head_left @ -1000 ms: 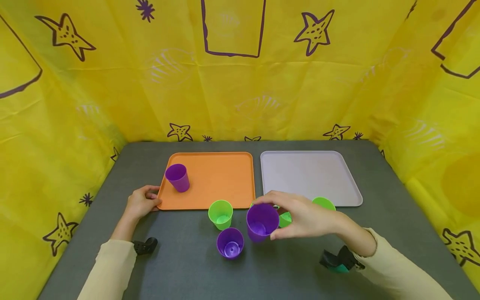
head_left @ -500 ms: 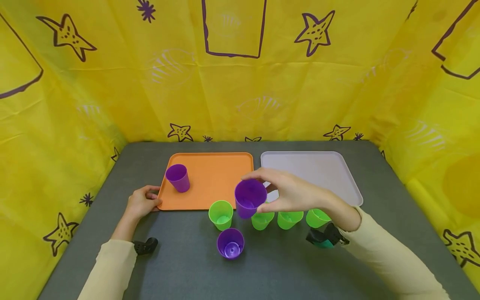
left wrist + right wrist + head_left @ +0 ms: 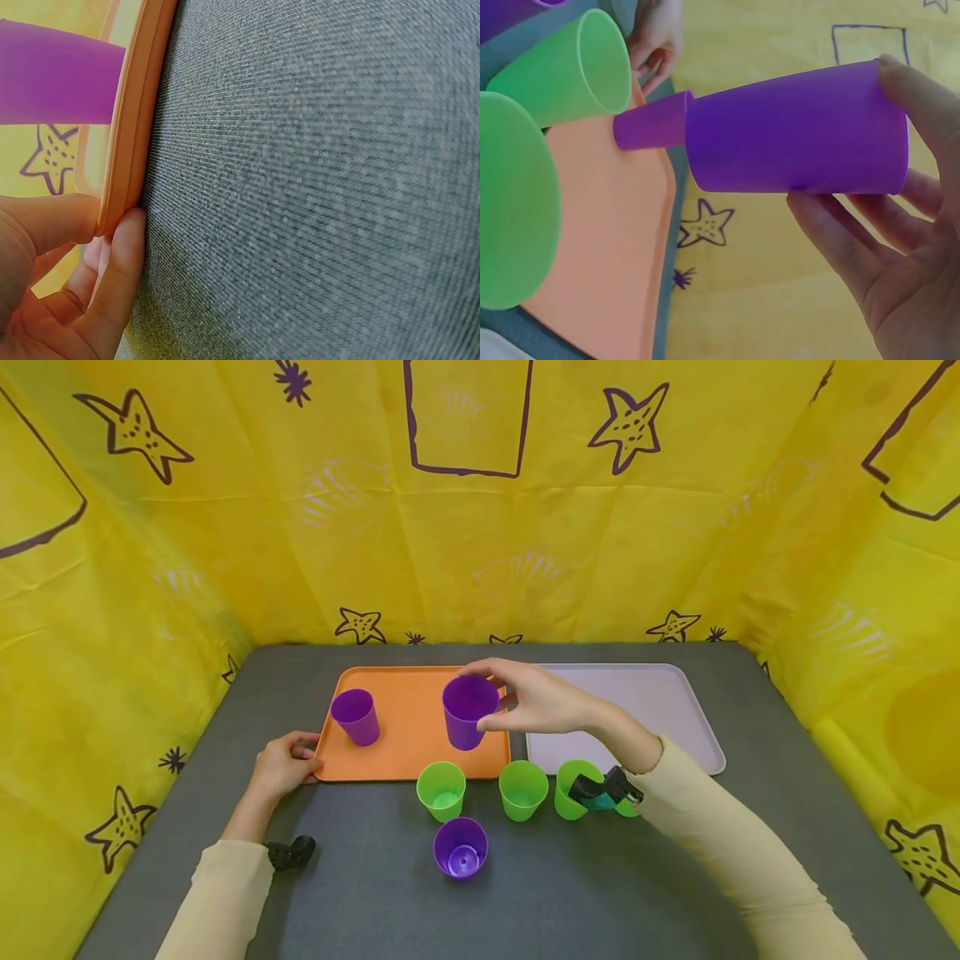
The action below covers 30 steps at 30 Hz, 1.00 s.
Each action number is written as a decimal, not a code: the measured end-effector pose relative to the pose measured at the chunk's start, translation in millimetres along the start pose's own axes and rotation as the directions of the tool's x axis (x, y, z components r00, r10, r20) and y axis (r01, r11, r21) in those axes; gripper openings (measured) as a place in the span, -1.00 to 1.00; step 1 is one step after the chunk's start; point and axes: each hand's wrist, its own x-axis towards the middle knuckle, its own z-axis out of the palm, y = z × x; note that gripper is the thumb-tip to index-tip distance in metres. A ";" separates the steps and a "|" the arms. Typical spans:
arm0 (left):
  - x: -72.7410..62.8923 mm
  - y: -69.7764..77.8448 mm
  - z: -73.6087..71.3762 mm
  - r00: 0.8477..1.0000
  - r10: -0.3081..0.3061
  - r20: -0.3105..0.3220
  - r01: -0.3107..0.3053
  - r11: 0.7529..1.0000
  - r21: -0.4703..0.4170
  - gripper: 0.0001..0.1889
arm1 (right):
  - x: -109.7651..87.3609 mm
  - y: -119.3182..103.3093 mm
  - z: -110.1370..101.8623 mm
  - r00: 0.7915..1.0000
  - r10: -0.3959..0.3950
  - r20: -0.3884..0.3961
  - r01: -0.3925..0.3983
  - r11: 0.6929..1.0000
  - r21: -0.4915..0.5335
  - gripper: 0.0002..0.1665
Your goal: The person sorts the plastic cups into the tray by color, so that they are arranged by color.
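In the head view my right hand point(image 3: 536, 697) grips a purple cup point(image 3: 467, 722) near its rim, over the right part of the orange tray point(image 3: 420, 768). The right wrist view shows thumb and fingers on either side of this cup point(image 3: 795, 139). My left hand point(image 3: 281, 766) pinches the orange tray's front left corner, its thumb on top and a finger below the rim point(image 3: 127, 150). A second purple cup point(image 3: 358, 722) stands upright on the tray's left side. Another purple cup point(image 3: 461, 852) stands on the table in front.
Several green cups stand in a row before the trays, among them one at the left point(image 3: 442, 793) and one in the middle point(image 3: 522, 793). The right forearm passes over the grey tray point(image 3: 675, 718) and partly hides the rightmost cups. Yellow curtains point(image 3: 480, 552) enclose the grey table point(image 3: 360, 893).
My right hand has carried the purple cup up, away from me and to the left, from beside the green cups to over the orange tray. My left hand stays at the tray corner.
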 end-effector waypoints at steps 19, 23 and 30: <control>-2.0 -1.1 0.0 0.997 0.070 -0.029 -0.071 0.997 -0.010 -0.51 | 65.5 22.7 14.3 0.993 0.116 0.000 -0.115 0.993 -0.035 -0.27; -2.6 -0.2 -0.7 0.998 0.065 -0.026 -0.065 0.998 -0.010 -0.50 | 77.7 29.7 20.4 0.991 0.134 -0.007 -0.134 0.988 -0.075 -0.26; -2.6 -0.3 -0.8 0.999 0.044 -0.017 -0.044 0.999 -0.009 -0.50 | 94.7 40.8 29.6 0.974 0.225 -0.001 -0.223 0.967 -0.125 -0.23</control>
